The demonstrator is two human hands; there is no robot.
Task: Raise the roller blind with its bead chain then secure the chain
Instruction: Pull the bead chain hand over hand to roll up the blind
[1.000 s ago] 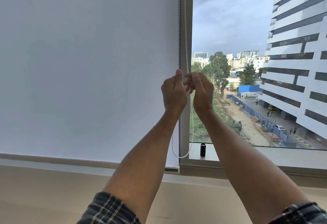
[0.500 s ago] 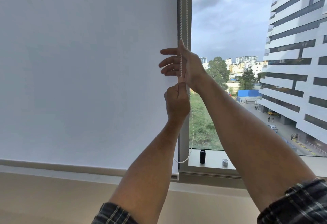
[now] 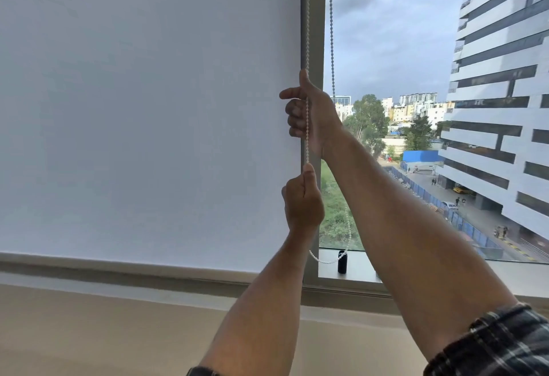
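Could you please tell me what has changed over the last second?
The right hand rose up the bead chain from beside the left hand, which stays gripping the chain lower down. The roller blind remains lowered near the sill.

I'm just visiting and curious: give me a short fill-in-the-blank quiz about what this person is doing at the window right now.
1. Both hands grip the white bead ____ beside the roller blind.
2. The right hand holds it ____ the left hand.
3. The chain's bottom loop hangs in front of a small ____ cylinder on the sill.

Missing words: chain; above; black
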